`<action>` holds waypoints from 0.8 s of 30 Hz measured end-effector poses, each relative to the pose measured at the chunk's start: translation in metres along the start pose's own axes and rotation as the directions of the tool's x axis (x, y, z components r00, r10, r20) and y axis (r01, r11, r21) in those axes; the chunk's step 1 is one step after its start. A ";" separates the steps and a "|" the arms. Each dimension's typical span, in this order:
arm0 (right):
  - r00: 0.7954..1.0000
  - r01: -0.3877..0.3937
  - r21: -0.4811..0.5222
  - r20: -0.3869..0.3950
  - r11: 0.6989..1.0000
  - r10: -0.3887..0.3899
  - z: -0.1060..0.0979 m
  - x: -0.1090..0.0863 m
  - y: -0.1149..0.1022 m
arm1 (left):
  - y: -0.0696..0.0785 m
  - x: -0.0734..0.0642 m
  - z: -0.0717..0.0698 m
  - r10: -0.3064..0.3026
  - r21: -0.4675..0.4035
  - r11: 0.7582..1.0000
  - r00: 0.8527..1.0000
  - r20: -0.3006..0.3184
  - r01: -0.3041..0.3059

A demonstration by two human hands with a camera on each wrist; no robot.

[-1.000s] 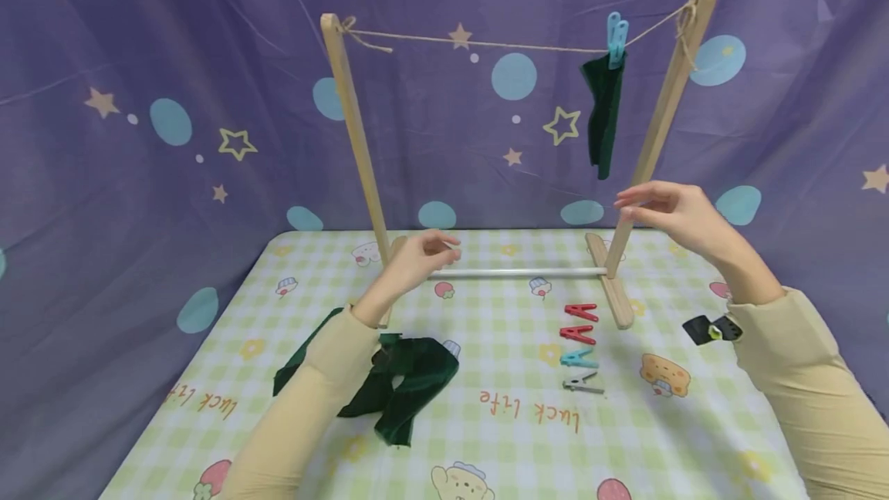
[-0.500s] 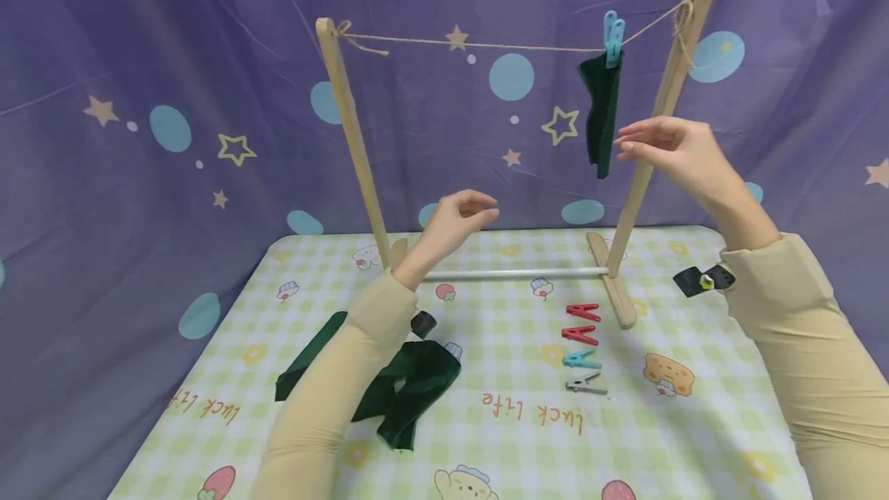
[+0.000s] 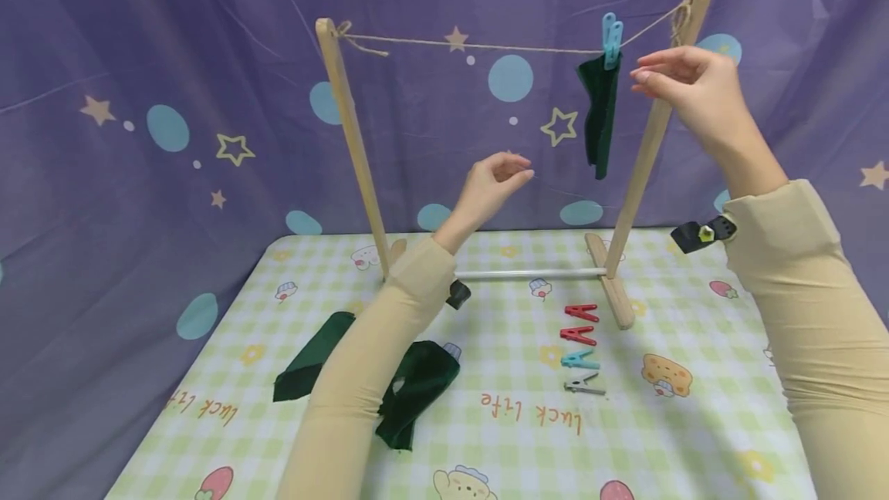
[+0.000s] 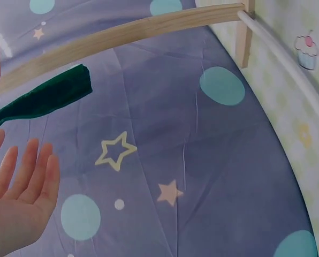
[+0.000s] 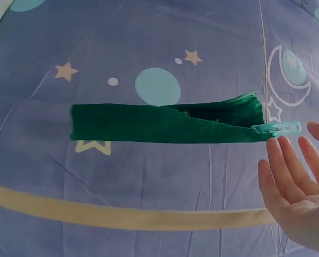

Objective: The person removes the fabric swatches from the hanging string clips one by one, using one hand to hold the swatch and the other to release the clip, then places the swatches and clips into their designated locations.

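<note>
A dark green cloth strip hangs from the twine line, held at its top by a light blue clothespin. Just right of that clothespin is my right hand, raised, with its thumb and fingers apart and nothing between them. Lower and to the left, my left hand is in the air below the line, its fingers loosely bent and holding nothing. In the right wrist view the same cloth runs sideways, with the clothespin beside the fingertips.
Wooden posts carry the line, joined low down by a white rod. More green cloth lies on the checked tablecloth, partly behind my left sleeve. Several clothespins, red, blue and grey, are lined up at centre right.
Both hands have risen. My right hand has come up beside the clothespin on the line, and my left hand has moved up and to the right. The hanging cloth stays in place.
</note>
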State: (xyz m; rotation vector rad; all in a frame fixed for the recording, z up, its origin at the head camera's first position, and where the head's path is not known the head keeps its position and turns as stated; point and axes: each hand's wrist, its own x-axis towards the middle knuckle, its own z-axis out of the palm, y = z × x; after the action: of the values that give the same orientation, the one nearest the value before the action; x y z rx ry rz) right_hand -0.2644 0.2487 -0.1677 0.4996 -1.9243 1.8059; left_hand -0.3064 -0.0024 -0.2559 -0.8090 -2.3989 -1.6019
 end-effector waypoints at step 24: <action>0.997 -0.064 -0.186 -0.044 0.980 0.057 0.016 0.040 -0.016 | 0.022 0.054 0.036 0.000 0.012 1.000 0.998 -0.057 0.001</action>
State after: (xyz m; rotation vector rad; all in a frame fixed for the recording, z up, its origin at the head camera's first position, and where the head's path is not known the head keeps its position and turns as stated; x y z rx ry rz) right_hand -0.2899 0.2330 -0.1330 0.3435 -2.0775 1.6366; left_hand -0.3348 0.0553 -0.2316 -0.7503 -2.3669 -1.5872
